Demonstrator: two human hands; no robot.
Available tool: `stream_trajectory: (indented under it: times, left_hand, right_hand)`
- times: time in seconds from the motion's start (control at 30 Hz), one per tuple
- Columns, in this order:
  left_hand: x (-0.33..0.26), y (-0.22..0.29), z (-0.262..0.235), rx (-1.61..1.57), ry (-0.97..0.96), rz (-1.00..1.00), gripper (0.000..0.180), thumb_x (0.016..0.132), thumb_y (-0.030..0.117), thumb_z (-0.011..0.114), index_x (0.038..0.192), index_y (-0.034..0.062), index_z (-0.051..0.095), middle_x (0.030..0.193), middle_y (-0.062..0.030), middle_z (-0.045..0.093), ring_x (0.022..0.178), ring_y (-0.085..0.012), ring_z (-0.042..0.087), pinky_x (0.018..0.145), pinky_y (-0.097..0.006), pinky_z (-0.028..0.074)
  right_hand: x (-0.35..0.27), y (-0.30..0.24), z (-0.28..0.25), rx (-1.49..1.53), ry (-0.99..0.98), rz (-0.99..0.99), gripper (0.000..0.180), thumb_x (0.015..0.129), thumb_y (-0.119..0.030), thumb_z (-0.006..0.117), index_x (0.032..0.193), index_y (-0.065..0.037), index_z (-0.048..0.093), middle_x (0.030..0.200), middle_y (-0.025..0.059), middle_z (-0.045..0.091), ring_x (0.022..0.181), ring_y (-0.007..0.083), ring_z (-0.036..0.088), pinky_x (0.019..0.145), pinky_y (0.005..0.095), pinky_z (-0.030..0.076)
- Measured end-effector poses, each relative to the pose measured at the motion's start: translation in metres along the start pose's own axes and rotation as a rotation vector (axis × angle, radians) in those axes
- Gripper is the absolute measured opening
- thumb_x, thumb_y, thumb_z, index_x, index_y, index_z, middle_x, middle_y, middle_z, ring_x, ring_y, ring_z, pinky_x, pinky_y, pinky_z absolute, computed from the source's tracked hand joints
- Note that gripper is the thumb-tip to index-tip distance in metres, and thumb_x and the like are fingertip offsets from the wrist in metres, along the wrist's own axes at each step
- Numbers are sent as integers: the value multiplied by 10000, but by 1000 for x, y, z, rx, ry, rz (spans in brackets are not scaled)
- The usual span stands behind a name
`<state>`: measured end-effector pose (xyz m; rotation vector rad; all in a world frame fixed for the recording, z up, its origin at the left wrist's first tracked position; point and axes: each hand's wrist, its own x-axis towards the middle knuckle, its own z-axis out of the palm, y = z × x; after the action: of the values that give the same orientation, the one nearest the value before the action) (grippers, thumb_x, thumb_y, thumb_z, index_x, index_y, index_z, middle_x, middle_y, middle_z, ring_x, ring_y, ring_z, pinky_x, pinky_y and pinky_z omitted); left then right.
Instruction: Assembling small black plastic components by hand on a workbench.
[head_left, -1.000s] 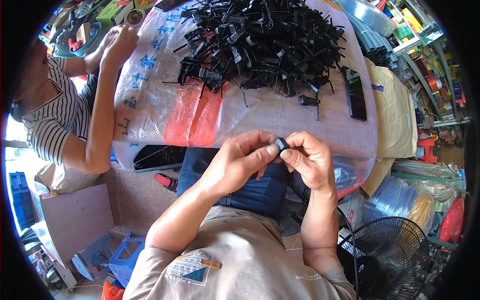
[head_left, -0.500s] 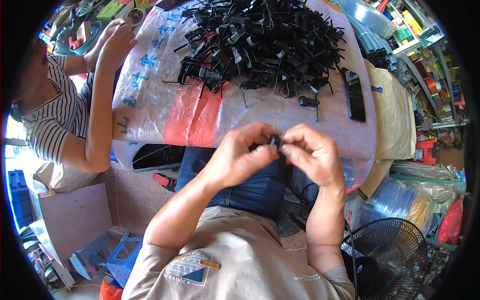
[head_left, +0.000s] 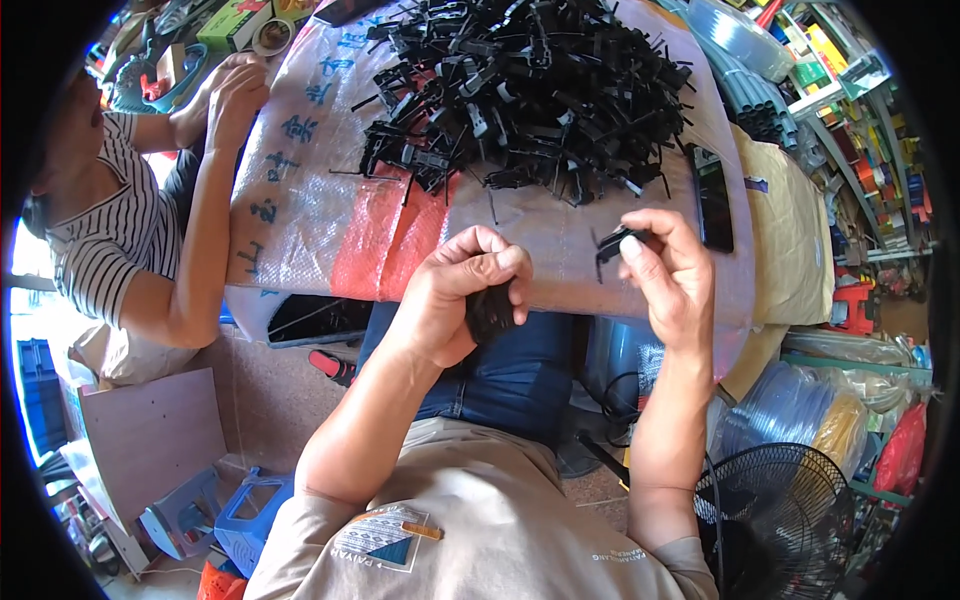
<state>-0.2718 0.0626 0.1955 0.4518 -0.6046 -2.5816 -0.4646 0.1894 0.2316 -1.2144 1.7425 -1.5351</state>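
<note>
I pinch a small black plastic piece with a thin prong (head_left: 611, 243) in my right hand (head_left: 678, 285), above the table (head_left: 560, 262).
My right forearm points straight ahead, thumb and fingers gripping the piece's right end; its body lies roughly crosswise, free end leftward and slightly lower, the prong hanging down there. My left hand (head_left: 450, 288), its forearm slanting rightward, curls around dark black plastic (head_left: 490, 315), count unclear, near the table's edge, apart from the tangled black heap (head_left: 530, 95).
</note>
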Motion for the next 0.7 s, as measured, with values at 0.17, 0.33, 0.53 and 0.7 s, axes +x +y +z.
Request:
stream_trajectory:
  times: [0.17,0.33,0.53,0.7]
  left_hand:
    - [-6,5,18,757,40,122,242,857,183,737,976,-2,636,938,-73,665,781,-134,604,684,-269,506]
    - [-11,-1,28,1219,3,429,435,815,224,774,1131,-34,621,982,-171,689,859,-187,676,765,-315,530]
    - [-10,-6,31,1209,40,589,209,833,90,720,986,-18,628,841,-157,678,756,-262,692,651,-340,529]
    - [-6,-19,22,1222,6,721,133,815,22,681,930,9,617,791,-135,660,715,-311,664,622,-360,518]
  right_hand:
    - [-11,11,20,389,45,7,144,933,-68,598,1025,14,673,1073,67,630,810,106,612,684,220,502]
    - [-17,19,41,375,92,-77,177,941,-73,589,1066,17,676,1131,83,625,1002,156,596,855,252,490]
    - [-27,17,48,372,28,-62,206,930,-21,563,1103,27,664,1200,113,595,1054,163,578,920,262,440]
    - [-28,8,55,394,13,-47,191,896,43,539,1066,52,627,1109,83,588,895,127,596,774,240,488]
